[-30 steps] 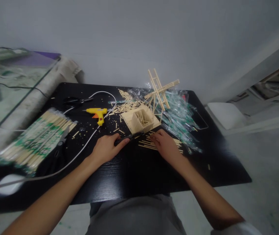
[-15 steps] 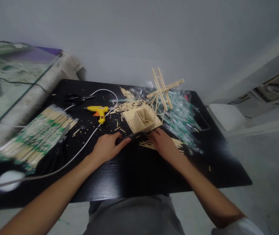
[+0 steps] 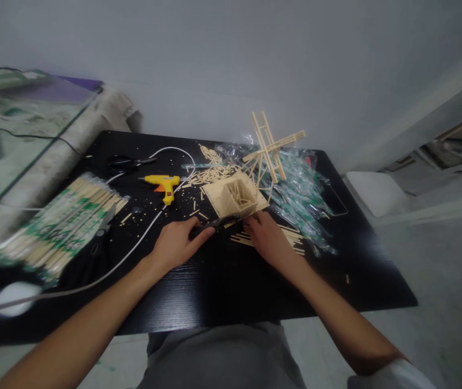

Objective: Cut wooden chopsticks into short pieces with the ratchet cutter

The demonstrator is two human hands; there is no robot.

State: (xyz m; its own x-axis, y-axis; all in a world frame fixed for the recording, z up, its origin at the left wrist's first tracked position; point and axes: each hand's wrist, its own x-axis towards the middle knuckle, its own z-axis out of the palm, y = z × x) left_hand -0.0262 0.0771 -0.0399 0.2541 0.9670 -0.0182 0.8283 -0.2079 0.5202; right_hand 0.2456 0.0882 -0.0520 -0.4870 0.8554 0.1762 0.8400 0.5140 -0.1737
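My left hand (image 3: pixel 180 241) is closed around a dark tool with a long narrow head (image 3: pixel 223 220), which looks like pliers or cutters. The tool's tip points right, along the front edge of a wooden base board (image 3: pixel 213 197). My right hand (image 3: pixel 266 236) is closed at the tip, pinching what looks like a thin wooden stick, mostly hidden by the fingers. On the board stands an open wooden box (image 3: pixel 235 201) with short stick pieces inside. Loose thin sticks (image 3: pixel 293 237) lie under and beside my right hand.
A yellow glue gun (image 3: pixel 165 186) lies left of the board, its white cord looping across the black table (image 3: pixel 198 292). Packaged sticks (image 3: pixel 63 221) and black scissors (image 3: pixel 93 251) are at left. Behind stand a cross-shaped stick frame (image 3: pixel 269 146), cut pieces (image 3: pixel 215 173) and plastic wrappers (image 3: pixel 304 189).
My right hand has shifted slightly left, closer to the tool's tip. My left hand has moved a little left with the tool. Objects on the table look unchanged.
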